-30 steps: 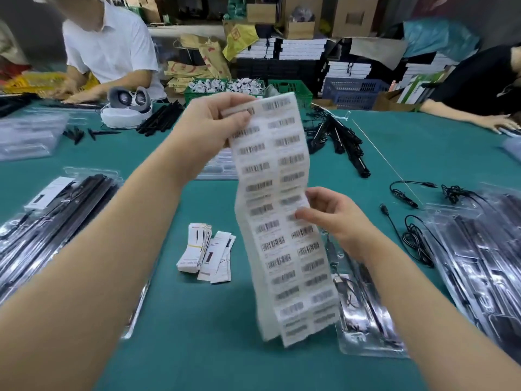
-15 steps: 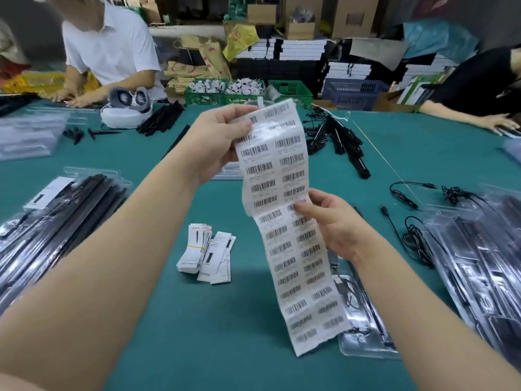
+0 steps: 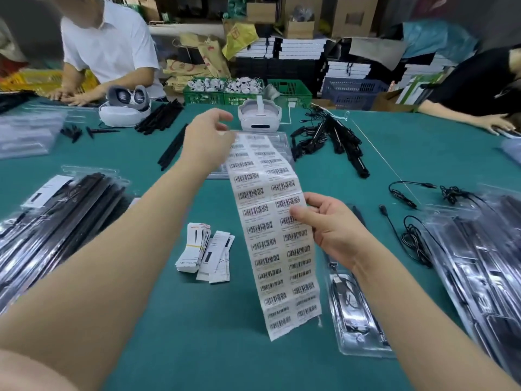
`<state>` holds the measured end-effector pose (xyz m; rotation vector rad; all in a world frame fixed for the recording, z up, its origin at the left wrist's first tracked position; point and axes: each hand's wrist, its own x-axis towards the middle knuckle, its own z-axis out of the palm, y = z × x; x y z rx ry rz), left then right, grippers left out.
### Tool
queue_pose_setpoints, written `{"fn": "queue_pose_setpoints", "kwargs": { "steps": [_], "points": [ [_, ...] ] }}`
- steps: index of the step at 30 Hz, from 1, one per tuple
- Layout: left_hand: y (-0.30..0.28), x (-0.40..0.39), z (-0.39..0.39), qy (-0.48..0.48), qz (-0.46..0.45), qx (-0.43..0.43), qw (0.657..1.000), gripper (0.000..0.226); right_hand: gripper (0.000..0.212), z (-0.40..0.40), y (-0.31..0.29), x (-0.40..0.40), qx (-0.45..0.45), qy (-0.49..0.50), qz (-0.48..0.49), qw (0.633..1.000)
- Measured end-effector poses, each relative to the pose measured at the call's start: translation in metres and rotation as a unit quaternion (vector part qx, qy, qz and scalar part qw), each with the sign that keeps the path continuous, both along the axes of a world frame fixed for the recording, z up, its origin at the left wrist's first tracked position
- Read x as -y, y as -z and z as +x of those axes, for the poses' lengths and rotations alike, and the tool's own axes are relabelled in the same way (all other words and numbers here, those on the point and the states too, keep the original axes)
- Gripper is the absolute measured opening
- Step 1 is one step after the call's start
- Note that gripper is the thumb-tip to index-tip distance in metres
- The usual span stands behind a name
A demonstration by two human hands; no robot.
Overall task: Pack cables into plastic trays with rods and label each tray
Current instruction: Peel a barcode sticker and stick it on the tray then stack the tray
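Holding a long sheet of barcode labels (image 3: 272, 230) above the green table (image 3: 174, 334), we pinch its top edge with our left hand (image 3: 207, 139), thumb and fingertips pressed together on the paper. Our right hand (image 3: 328, 225) grips the sheet's right edge near the middle, thumb lying across the printed face and the other fingers curled behind it. The sheet hangs tilted, its lower end free and close over the table.

Just right of the sheet and under our right forearm lies a clear plastic tray (image 3: 355, 320) with a black cable inside. Filled trays (image 3: 485, 249) are stacked at the right edge, and a second stack of packed trays (image 3: 53, 221) sits at the left. Loose black cables (image 3: 414, 238) lie between the single tray and the right stack. A bundle of paper cards (image 3: 204, 249) rests left of the sheet. Black rods (image 3: 335, 139) lie farther back, beside a white headset (image 3: 259, 114).
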<state>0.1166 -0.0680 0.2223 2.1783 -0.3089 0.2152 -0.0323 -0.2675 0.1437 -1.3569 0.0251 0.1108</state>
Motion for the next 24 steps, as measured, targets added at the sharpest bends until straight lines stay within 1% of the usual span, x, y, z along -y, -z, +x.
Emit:
{"fn": "queue_pose_setpoints", "kwargs": {
  "steps": [1, 2, 3, 4, 5, 6, 7, 8, 9, 10, 11, 12, 14, 16, 18, 20, 22, 24],
  "points": [
    [0.004, 0.001, -0.002, -0.034, 0.141, 0.094, 0.985, 0.035, 0.034, 0.001, 0.000, -0.001, 0.001, 0.010, 0.008, 1.000],
    [0.006, 0.002, -0.007, -0.044, 0.216, 0.201, 0.954, 0.035, 0.033, 0.001, 0.000, -0.003, -0.001, 0.023, 0.014, 1.000],
    [0.007, 0.004, -0.013, -0.020, 0.230, 0.284, 0.931, 0.032, 0.031, 0.002, -0.001, -0.003, -0.005, 0.039, 0.015, 0.999],
    [0.004, 0.007, -0.021, 0.032, 0.209, 0.317, 0.924, 0.028, 0.029, 0.004, -0.001, -0.004, -0.008, 0.055, 0.012, 0.998],
    [0.001, 0.009, -0.028, 0.102, 0.172, 0.304, 0.931, 0.023, 0.027, 0.004, -0.002, -0.004, -0.009, 0.070, 0.011, 0.997],
    [0.000, 0.011, -0.037, 0.176, 0.154, 0.256, 0.938, 0.022, 0.025, 0.005, -0.002, -0.004, -0.007, 0.082, 0.013, 0.997],
    [-0.001, 0.014, -0.045, 0.236, 0.175, 0.202, 0.934, 0.029, 0.024, 0.006, -0.003, -0.004, 0.000, 0.094, 0.016, 0.995],
    [0.001, 0.018, -0.053, 0.277, 0.216, 0.164, 0.922, 0.040, 0.023, 0.006, -0.004, -0.004, 0.010, 0.104, 0.018, 0.994],
    [0.005, 0.021, -0.058, 0.301, 0.248, 0.140, 0.910, 0.050, 0.022, 0.006, -0.005, -0.005, 0.023, 0.109, 0.015, 0.994],
    [0.009, 0.024, -0.063, 0.316, 0.262, 0.117, 0.904, 0.054, 0.019, 0.006, -0.006, -0.006, 0.037, 0.109, 0.007, 0.993],
    [0.014, 0.026, -0.066, 0.325, 0.258, 0.096, 0.905, 0.052, 0.015, 0.005, -0.007, -0.006, 0.052, 0.104, -0.003, 0.993],
    [0.019, 0.027, -0.067, 0.328, 0.247, 0.076, 0.909, 0.044, 0.014, 0.005, -0.008, -0.006, 0.065, 0.100, -0.013, 0.993],
    [0.024, 0.027, -0.067, 0.321, 0.231, 0.027, 0.918, 0.027, 0.016, 0.004, -0.008, -0.007, 0.076, 0.096, -0.026, 0.992],
    [0.026, 0.026, -0.064, 0.322, 0.218, -0.027, 0.921, 0.018, 0.020, 0.003, -0.009, -0.006, 0.074, 0.095, -0.030, 0.992],
    [0.026, 0.023, -0.061, 0.325, 0.195, -0.071, 0.923, 0.015, 0.026, 0.002, -0.008, -0.005, 0.076, 0.108, -0.044, 0.990],
    [0.023, 0.020, -0.059, 0.312, 0.173, -0.094, 0.930, 0.013, 0.027, 0.003, -0.008, -0.003, 0.089, 0.134, -0.076, 0.984],
    [0.019, 0.018, -0.058, 0.306, 0.157, -0.109, 0.933, 0.015, 0.023, 0.003, -0.008, -0.003, 0.097, 0.142, -0.089, 0.981],
    [0.016, 0.016, -0.059, 0.325, 0.152, -0.126, 0.925, 0.016, 0.018, 0.002, -0.008, -0.003, 0.094, 0.135, -0.085, 0.983]
  ]
}}
